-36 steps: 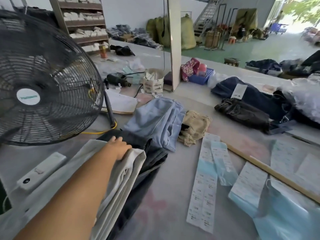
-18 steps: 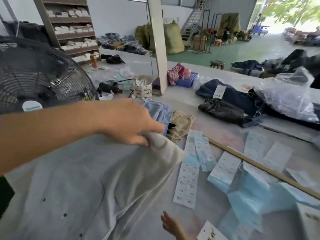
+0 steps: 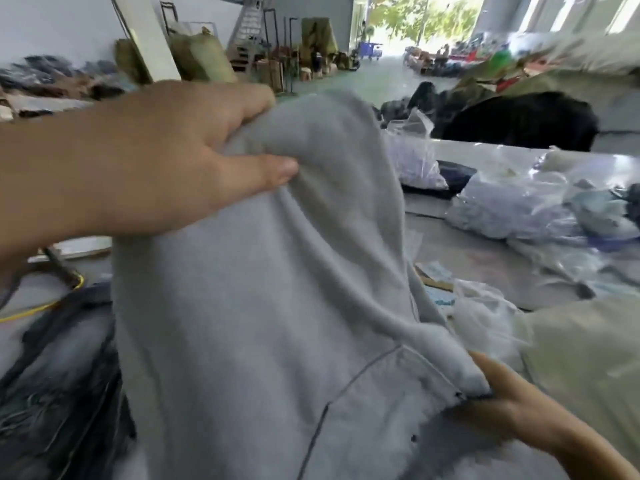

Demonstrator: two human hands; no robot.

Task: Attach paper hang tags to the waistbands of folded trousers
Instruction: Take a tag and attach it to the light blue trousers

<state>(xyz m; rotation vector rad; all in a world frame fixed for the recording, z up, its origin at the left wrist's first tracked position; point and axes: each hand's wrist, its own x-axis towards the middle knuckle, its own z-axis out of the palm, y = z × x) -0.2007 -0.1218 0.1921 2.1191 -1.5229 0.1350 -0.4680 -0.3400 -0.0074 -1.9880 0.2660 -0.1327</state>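
Observation:
A pair of light grey trousers (image 3: 263, 306) fills the middle of the head view, lifted off the table. My left hand (image 3: 180, 157) grips their upper edge high at the left, thumb over the cloth. My right hand (image 3: 502, 400) pinches a lower corner near a seam and two small dark holes at the bottom right. No paper hang tag shows in either hand. The view is blurred by motion.
Dark jeans (image 3: 52, 375) lie under the grey cloth at the lower left, beside a yellow cable (image 3: 41, 306). Clear plastic bags of garments (image 3: 540, 209) pile at the right. A pale khaki garment (image 3: 585, 368) lies at the far right. Black clothing (image 3: 519, 119) sits beyond.
My left hand has lifted the grey trousers higher and carried them to the right. My right hand has come up and taken hold of their lower corner. The camera has swung right.

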